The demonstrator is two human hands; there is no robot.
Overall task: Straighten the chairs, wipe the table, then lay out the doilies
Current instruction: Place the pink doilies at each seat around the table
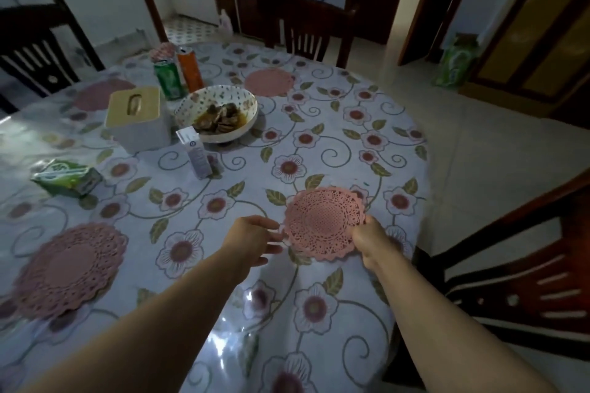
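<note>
The right hand [372, 238] pinches the pink doily's [322, 222] near-right edge. The left hand [255, 238], fingers relaxed, reaches its opposite edge.

left hand [252, 234] fingers spread, right hand [372, 241] pinching

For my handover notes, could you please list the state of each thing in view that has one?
Pink lace doily near the right edge: right hand pinches its rim.
Left hand: open, fingertips at that doily's edge.
Stack of pink doilies: flat on the table.
Green can: upright.
Orange can: upright, opened.
Patterned bowl: holds food.
</note>
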